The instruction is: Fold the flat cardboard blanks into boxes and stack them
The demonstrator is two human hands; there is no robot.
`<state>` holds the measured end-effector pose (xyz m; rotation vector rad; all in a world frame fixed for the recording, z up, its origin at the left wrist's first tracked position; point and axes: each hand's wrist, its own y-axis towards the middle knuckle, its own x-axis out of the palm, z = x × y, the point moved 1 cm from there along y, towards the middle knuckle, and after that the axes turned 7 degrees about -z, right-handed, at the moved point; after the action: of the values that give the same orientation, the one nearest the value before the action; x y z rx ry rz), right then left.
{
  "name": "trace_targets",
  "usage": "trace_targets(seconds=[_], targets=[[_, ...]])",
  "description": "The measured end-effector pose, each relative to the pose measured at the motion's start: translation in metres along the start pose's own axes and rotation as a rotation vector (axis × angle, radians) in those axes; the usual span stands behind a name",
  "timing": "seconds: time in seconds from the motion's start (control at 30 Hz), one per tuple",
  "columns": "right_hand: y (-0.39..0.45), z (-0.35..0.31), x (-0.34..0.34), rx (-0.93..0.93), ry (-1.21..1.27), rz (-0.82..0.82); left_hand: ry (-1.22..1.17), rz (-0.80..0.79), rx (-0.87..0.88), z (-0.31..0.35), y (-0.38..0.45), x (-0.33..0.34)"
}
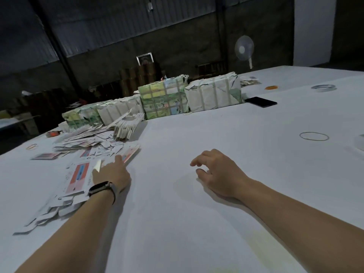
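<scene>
A wide white surface [197, 223] filled the room's foreground. Strapped bundles [213, 93] sat along its far edge, well apart from the person. To the left lay a loose spread of flat cardboard blanks [78, 174]. The left hand [113, 172] pressed straight fingers onto the blanks, holding nothing. The right hand [214, 170] rested beside it on bare cloth, fingers loosely curled, empty. Sliding one blank free of its neighbours before lifting would likely serve best.
</scene>
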<state>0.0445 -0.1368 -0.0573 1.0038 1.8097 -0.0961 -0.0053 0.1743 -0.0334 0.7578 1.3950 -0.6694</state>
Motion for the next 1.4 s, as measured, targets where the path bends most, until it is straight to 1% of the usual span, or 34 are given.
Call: trace_targets(seconds=[0.07, 0.2, 0.3, 0.33, 0.37, 0.4, 0.47, 0.5, 0.53, 0.6, 0.67, 0.73, 0.87, 0.97, 1.0, 1.07, 1.13, 1.2, 1.3, 1.33, 1.4], targets=[[0.001, 0.000, 0.000, 0.000, -0.004, -0.004, 0.098, 0.090, 0.095, 0.005, -0.003, -0.003], [0.000, -0.001, 0.000, 0.003, -0.010, -0.002, 0.050, 0.207, 0.306, 0.022, -0.020, -0.010], [0.001, 0.000, 0.000, 0.006, -0.006, 0.001, -0.079, 0.390, 0.435, 0.039, -0.038, -0.022], [0.001, 0.000, 0.000, 0.011, 0.006, 0.003, -0.168, 0.417, 0.441, 0.047, -0.043, -0.028], [0.002, 0.001, 0.000, 0.018, 0.028, 0.006, -0.311, 0.407, 0.430, 0.053, -0.047, -0.034], [0.002, 0.001, 0.000, 0.029, 0.061, 0.015, -0.504, 0.349, 0.409, 0.061, -0.051, -0.040], [0.003, 0.002, -0.002, 0.066, 0.163, 0.065, -0.963, 0.134, 0.363, 0.078, -0.062, -0.048], [0.003, 0.002, -0.004, 0.100, 0.231, 0.108, -1.155, 0.023, 0.349, 0.088, -0.070, -0.050], [0.004, 0.003, -0.007, 0.142, 0.308, 0.153, -1.298, -0.072, 0.349, 0.098, -0.078, -0.047], [0.003, 0.002, -0.012, 0.215, 0.475, 0.210, -1.485, -0.229, 0.347, 0.116, -0.092, -0.034], [0.001, 0.001, -0.014, 0.231, 0.578, 0.221, -1.559, -0.380, 0.333, 0.128, -0.105, -0.018], [-0.001, -0.001, -0.015, 0.210, 0.590, 0.197, -1.590, -0.474, 0.328, 0.134, -0.113, -0.008], [-0.003, -0.010, -0.008, 0.116, 0.499, 0.102, -1.710, -0.481, 0.375, 0.131, -0.121, -0.007], [-0.004, -0.018, -0.004, 0.068, 0.518, 0.077, -1.825, -0.528, 0.411, 0.130, -0.121, -0.008], [-0.004, -0.019, -0.004, 0.064, 0.520, 0.066, -1.865, -0.586, 0.403, 0.130, -0.122, -0.008], [-0.004, -0.020, -0.003, 0.068, 0.463, 0.031, -1.931, -0.756, 0.356, 0.129, -0.125, -0.011], [-0.004, -0.020, -0.002, 0.077, 0.405, 0.014, -2.020, -0.851, 0.333, 0.129, -0.123, -0.009], [-0.003, -0.019, -0.002, 0.083, 0.366, 0.029, -2.047, -0.881, 0.325, 0.128, -0.119, -0.004], [-0.004, -0.018, 0.000, 0.114, 0.340, 0.077, -1.963, -0.872, 0.352, 0.130, -0.117, -0.001], [-0.005, -0.019, 0.001, 0.126, 0.374, 0.091, -1.944, -0.859, 0.374, 0.130, -0.117, -0.001], [-0.007, -0.023, 0.002, 0.137, 0.538, 0.115, -1.916, -0.803, 0.415, 0.132, -0.117, 0.001]])
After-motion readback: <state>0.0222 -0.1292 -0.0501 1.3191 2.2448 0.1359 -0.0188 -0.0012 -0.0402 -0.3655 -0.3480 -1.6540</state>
